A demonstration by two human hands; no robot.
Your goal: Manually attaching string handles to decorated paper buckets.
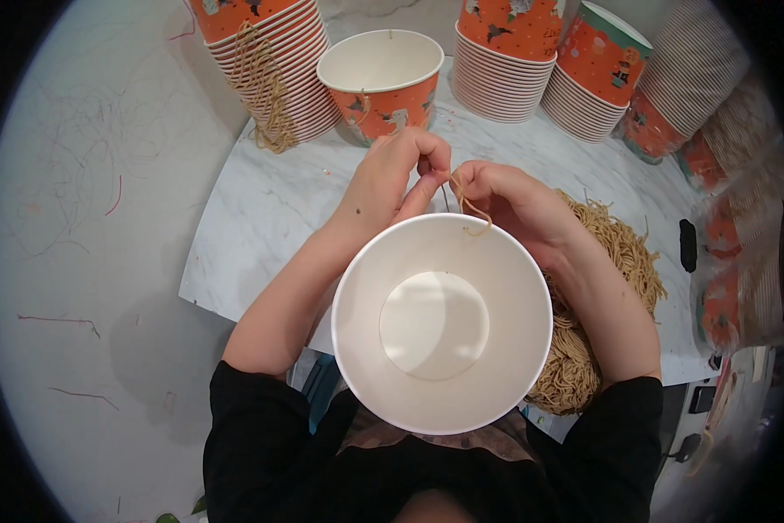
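A large white paper bucket [514,322] stands close to my body, its open mouth facing up and nothing inside. Just beyond its far rim, my left hand [405,170] pinches a tan cord [472,206]. My right hand [509,196] is close beside it, fingers curled on the same cord. A loop of the cord hangs over the bucket's far rim. A thin dark strand runs down from my left fingertips. Tan cord lies heaped in a tangled pile [623,253] under and beside my right forearm.
An orange printed bucket [392,109] stands alone beyond my hands. Stacked buckets [300,83] with cord draped over them stand at the far left, more stacks [505,83] at the far right. Plastic-wrapped stacks [727,261] line the right side. The marbled table [235,227] has a curved left edge.
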